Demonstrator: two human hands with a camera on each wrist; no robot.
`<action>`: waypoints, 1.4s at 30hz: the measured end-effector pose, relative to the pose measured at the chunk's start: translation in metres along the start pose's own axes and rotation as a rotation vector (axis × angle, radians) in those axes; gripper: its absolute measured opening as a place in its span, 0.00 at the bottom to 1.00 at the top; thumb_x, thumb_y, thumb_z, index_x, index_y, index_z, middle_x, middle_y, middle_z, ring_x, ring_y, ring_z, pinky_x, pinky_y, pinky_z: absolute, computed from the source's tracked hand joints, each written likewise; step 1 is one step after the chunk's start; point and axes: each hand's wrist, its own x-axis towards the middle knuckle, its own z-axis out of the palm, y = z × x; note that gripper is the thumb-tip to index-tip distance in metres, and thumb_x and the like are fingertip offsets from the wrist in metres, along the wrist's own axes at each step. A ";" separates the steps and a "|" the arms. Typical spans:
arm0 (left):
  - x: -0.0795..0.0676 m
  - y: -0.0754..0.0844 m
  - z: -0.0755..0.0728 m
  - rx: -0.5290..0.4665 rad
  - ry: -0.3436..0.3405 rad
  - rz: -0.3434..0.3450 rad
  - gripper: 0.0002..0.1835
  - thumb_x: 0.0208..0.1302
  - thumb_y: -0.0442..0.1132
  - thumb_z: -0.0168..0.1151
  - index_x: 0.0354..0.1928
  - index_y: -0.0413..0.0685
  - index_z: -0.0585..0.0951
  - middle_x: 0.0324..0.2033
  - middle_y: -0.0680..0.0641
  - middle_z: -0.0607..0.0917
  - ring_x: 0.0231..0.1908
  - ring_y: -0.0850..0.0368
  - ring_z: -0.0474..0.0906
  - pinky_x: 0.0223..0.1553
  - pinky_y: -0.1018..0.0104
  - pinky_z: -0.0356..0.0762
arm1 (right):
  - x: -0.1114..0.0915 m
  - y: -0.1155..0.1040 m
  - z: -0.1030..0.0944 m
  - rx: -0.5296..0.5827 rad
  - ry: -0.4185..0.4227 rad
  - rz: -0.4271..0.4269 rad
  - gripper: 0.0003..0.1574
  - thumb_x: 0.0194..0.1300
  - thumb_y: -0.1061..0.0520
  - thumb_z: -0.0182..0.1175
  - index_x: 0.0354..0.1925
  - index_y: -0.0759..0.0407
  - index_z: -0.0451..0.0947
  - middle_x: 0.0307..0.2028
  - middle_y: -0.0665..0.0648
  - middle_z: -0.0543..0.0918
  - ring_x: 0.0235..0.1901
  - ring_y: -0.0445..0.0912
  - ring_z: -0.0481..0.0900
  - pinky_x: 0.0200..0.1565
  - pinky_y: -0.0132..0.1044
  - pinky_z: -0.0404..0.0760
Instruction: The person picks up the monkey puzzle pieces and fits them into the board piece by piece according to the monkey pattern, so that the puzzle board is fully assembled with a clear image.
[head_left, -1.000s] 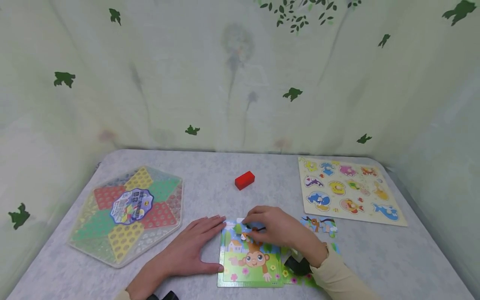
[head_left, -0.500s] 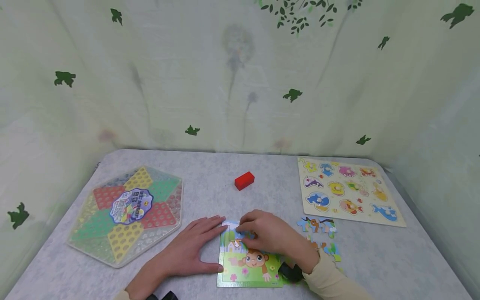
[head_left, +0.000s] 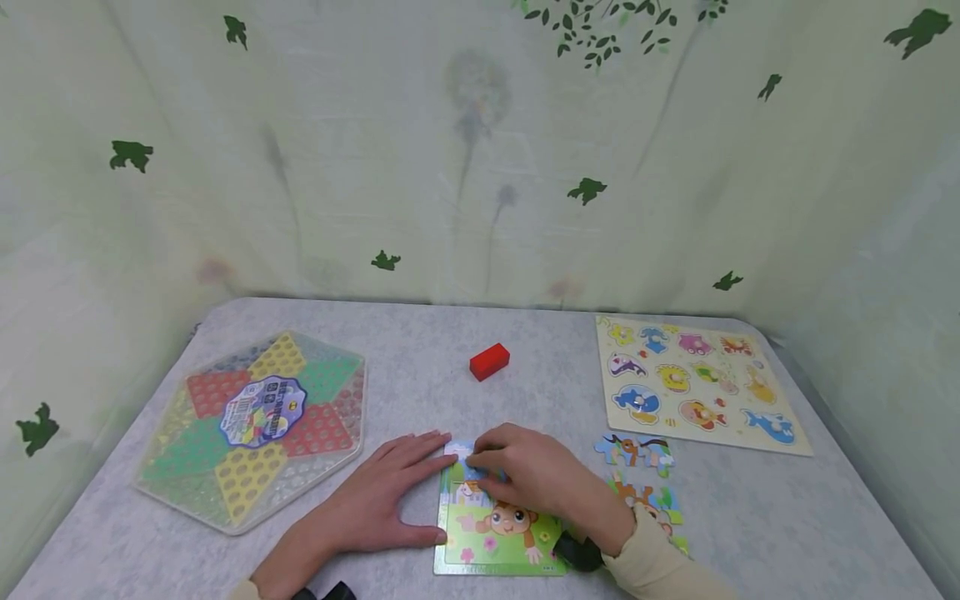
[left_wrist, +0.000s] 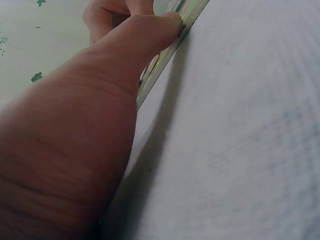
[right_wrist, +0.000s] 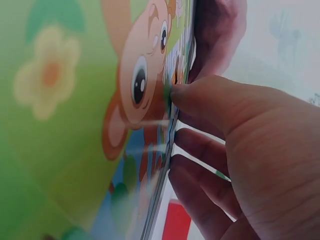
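Note:
A green monkey jigsaw puzzle (head_left: pixel 506 554) lies on the table in front of me. My left hand (head_left: pixel 382 496) rests along its left side, fingers straight and spread; in the left wrist view the thumb (left_wrist: pixel 162 27) touches the board's edge. Over the upper part of the picture, my right hand (head_left: pixel 528 471) pinches a small puzzle piece (head_left: pixel 472 473) with bent fingers and thumb, low against the board. Most of that piece is hidden by the fingers. In the right wrist view the thumb (right_wrist: pixel 200 97) presses down beside the monkey's head.
Loose puzzle pieces (head_left: pixel 633 450) lie right of the board, partly behind the right forearm. A red block (head_left: pixel 489 362) sits farther back. At left is a hexagonal Chinese checkers board (head_left: pixel 255 433); at right back, a wooden animal peg puzzle (head_left: pixel 701 383). A curtain hangs behind.
My right hand has moved slightly left and lower over the puzzle with the puzzle piece, uncovering more loose pieces at right. The left hand has stayed in place.

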 end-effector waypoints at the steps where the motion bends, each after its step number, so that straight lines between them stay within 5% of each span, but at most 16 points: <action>1: 0.000 0.000 0.000 0.003 0.000 0.001 0.45 0.58 0.75 0.64 0.73 0.61 0.73 0.76 0.53 0.67 0.76 0.54 0.62 0.73 0.49 0.62 | 0.000 0.000 0.000 0.000 0.002 -0.001 0.16 0.72 0.48 0.66 0.54 0.50 0.89 0.52 0.48 0.85 0.52 0.40 0.81 0.54 0.32 0.83; 18: 0.001 -0.001 -0.001 -0.019 -0.024 -0.018 0.42 0.59 0.76 0.62 0.74 0.70 0.72 0.78 0.54 0.65 0.77 0.52 0.61 0.73 0.45 0.62 | -0.002 0.000 -0.003 -0.020 -0.044 0.024 0.19 0.74 0.46 0.63 0.60 0.46 0.85 0.58 0.46 0.82 0.58 0.40 0.78 0.54 0.32 0.83; 32: -0.001 -0.001 -0.001 0.003 0.003 0.005 0.43 0.59 0.75 0.64 0.73 0.67 0.73 0.77 0.52 0.67 0.76 0.51 0.63 0.72 0.46 0.64 | -0.009 0.008 -0.018 0.211 -0.132 0.069 0.23 0.75 0.47 0.62 0.65 0.48 0.80 0.63 0.47 0.81 0.62 0.41 0.78 0.61 0.38 0.80; 42: -0.001 -0.002 0.001 -0.002 -0.008 -0.011 0.43 0.59 0.77 0.62 0.73 0.69 0.73 0.77 0.53 0.66 0.76 0.51 0.62 0.71 0.45 0.64 | -0.018 0.023 -0.044 0.238 -0.080 0.085 0.23 0.76 0.48 0.61 0.64 0.51 0.82 0.62 0.49 0.83 0.64 0.46 0.78 0.65 0.47 0.78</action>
